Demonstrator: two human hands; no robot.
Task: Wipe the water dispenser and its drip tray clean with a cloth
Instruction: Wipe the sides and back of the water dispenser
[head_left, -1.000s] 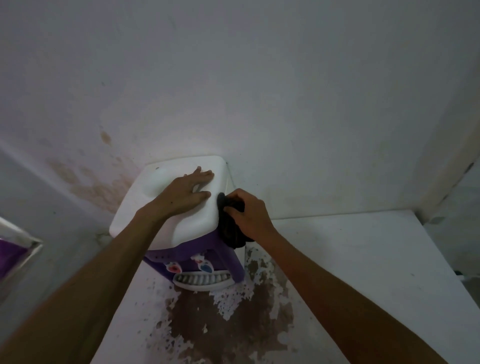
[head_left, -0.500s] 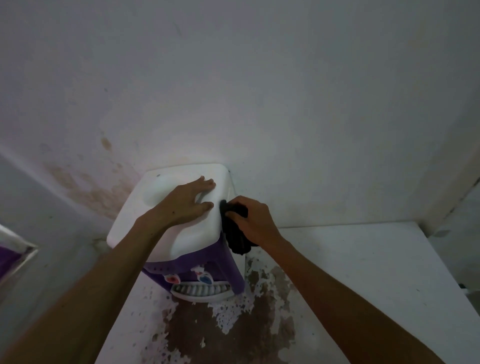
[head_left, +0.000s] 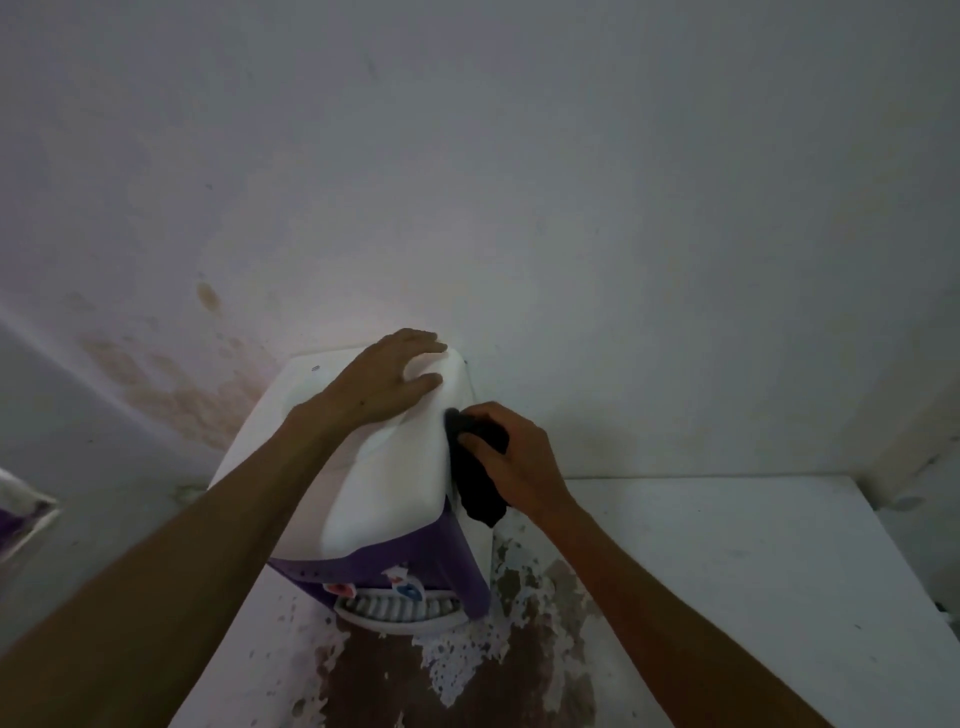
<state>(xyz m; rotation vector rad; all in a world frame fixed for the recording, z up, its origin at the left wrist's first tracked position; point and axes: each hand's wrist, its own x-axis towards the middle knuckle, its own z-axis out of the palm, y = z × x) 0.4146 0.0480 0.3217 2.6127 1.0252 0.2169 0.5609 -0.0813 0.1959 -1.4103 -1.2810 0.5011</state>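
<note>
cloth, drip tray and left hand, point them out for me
cloth (head_left: 480, 488), head view, on its dark hanging fold
drip tray (head_left: 395, 609), head view, on its ribbed grille
left hand (head_left: 387, 382), head view, on its back

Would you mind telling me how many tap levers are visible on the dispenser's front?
2: a red lever on the left and a blue lever on the right, both just above the drip tray. Others may be hidden under the overhang.

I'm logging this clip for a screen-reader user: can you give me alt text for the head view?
A person's right hand presses a dark crumpled cloth against the right side of a white-topped, purple-fronted tabletop water dispenser, while the left hand rests flat on its top. Its white slotted drip tray sits low at the front, over a white table with peeling brown patches.
</note>
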